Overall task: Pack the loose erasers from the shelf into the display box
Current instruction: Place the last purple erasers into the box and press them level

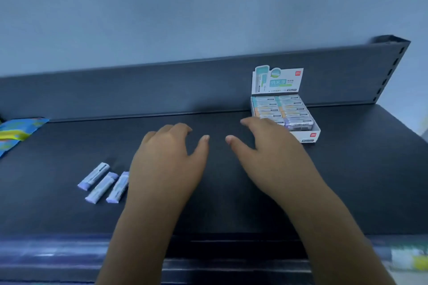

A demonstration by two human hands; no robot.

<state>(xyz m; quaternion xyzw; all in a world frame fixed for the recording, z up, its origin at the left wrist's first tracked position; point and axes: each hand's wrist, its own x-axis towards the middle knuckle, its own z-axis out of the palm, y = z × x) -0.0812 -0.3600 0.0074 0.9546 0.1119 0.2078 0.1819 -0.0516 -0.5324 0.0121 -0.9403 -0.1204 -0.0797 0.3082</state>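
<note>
- Three loose erasers (102, 187) lie side by side at the near left of the dark shelf (347, 180). Their long axes are parallel, slanting from near-left to far-right, purple ends nearest.
- The left hand (166, 162) covers the rightmost one's edge; it holds nothing, fingers relaxed and spread.
- The display box (309, 135) stands far right against the back panel, flap upright.
- The right hand (266, 146), empty and spread, hides the box's near-left corner.
- Through the blur, the box seems nearly full.

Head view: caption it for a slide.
Left hand and right hand open over shelf; three erasers left, display box right.
</note>
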